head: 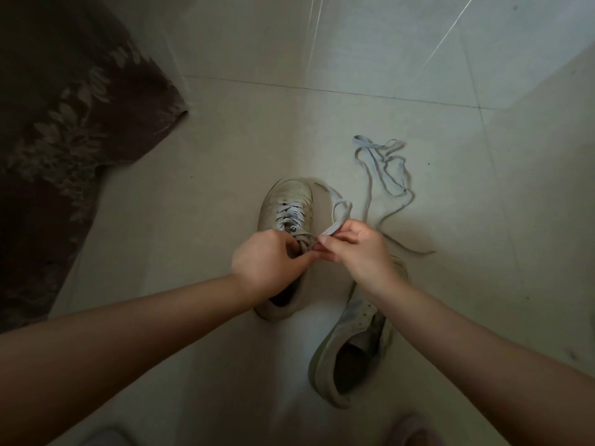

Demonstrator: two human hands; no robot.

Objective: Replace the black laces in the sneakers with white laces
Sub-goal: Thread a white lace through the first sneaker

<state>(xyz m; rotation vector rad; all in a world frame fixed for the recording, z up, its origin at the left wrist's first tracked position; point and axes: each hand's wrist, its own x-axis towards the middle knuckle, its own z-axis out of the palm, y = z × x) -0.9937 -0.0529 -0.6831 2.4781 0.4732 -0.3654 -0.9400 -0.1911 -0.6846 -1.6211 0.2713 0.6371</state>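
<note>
At the lower right of the frame, nearest the camera, an unlaced sneaker [352, 346] lay tilted on the tiled floor [206, 175], its dark opening facing up and its eyelets bare. Just above it, at centre, both hands met over the second sneaker [285, 220], which stood with its toe pointing toward the top of the frame. The left hand [269, 263] had its fingers curled down at the shoe's upper eyelets, its grip pinching the white lace [335, 225] there. The right hand [355, 249], touching the left at the fingertips, held a grip on the same lace's flat end, which rose in a loop beside the toe. White lace already crossed the lower eyelets. Farther off, right of centre, a loose lace [383, 169] sprawled in tangled loops across the floor. A dark, leaf-patterned rug [64, 123] filled the upper left.
</note>
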